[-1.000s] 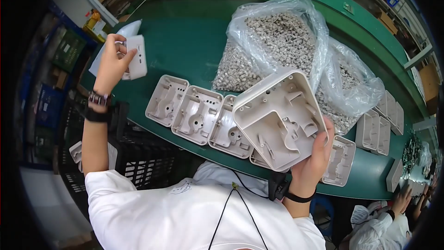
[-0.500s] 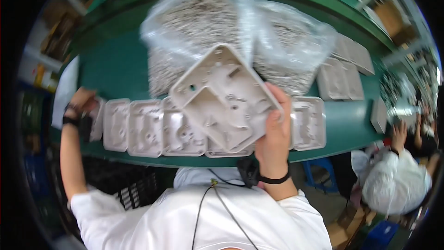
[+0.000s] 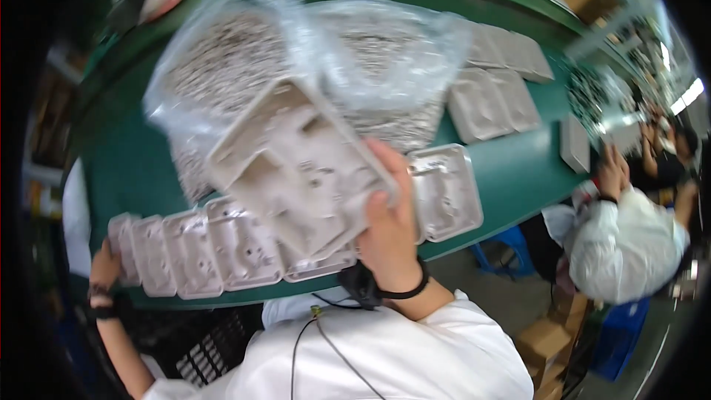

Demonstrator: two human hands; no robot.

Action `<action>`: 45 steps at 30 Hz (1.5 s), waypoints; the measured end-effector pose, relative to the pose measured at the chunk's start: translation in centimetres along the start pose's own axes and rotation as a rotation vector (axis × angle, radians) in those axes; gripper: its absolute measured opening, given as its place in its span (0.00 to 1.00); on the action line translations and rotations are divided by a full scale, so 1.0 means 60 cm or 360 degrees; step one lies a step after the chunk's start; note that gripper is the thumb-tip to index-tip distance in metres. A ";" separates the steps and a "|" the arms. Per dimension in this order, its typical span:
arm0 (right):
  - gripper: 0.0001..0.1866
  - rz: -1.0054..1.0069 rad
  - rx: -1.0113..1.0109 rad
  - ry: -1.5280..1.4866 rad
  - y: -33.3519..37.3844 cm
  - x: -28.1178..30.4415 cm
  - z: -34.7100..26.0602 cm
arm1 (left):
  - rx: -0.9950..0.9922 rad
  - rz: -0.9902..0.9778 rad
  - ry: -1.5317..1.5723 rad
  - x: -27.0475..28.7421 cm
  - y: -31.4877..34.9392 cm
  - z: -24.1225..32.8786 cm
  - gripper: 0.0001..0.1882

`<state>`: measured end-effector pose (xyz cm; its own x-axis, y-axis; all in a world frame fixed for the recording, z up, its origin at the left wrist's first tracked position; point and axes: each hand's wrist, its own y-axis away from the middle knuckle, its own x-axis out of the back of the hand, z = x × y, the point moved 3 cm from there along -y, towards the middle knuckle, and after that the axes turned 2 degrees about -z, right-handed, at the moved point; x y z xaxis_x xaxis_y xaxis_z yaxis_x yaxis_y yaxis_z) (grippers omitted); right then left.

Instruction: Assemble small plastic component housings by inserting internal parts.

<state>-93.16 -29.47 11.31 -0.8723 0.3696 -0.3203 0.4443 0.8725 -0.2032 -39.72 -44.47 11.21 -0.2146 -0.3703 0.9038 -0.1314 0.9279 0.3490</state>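
A light grey plastic housing point(image 3: 300, 167), square with rounded corners, is raised tilted above the table with its moulded inside facing me. My right hand point(image 3: 392, 226) grips its right corner, thumb on the inside and fingers behind. At the far left, my left hand point(image 3: 106, 265) is closed on the outer edge of a similar housing point(image 3: 124, 248), the last in a row. Beside that one lie several more open housings point(image 3: 191, 255) along the near table edge, some partly hidden behind the raised one. Another housing point(image 3: 448, 192) lies right of my right hand.
Two clear plastic bags point(image 3: 229, 67) full of small pale parts stand at the back of the green table point(image 3: 511, 178). Grey housings point(image 3: 489, 104) lie face down at right. A co-worker in a white cap point(image 3: 618, 248) sits at the right. Below the table is a black crate point(image 3: 215, 355).
The whole view has swung to the right and tilted. The left-end housing, upright in my left hand before, now lies in line with the row. My right hand still holds its housing up.
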 end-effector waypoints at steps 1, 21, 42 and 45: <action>0.36 0.0011 -0.0009 -0.0099 -0.001 -0.006 -0.004 | 0.0062 0.0158 -0.0198 0.012 0.018 0.001 0.29; 0.15 -0.0137 0.0317 0.0841 0.052 0.011 -0.038 | -0.0277 0.0861 0.0810 0.183 -0.058 0.203 0.22; 0.13 -0.2281 0.0734 0.1515 0.219 -0.296 0.053 | 0.0622 0.0377 0.0036 0.061 0.292 -0.435 0.22; 0.20 -0.2431 0.0853 0.1740 0.249 -0.296 0.100 | 0.0702 0.0131 0.0619 -0.004 0.452 -0.602 0.17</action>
<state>-69.80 -24.92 8.41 -0.1596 -0.2888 0.9440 -0.8622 0.5064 0.0091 -8.27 -17.66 29.38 0.1183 -0.1774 0.9770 -0.5369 0.8163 0.2132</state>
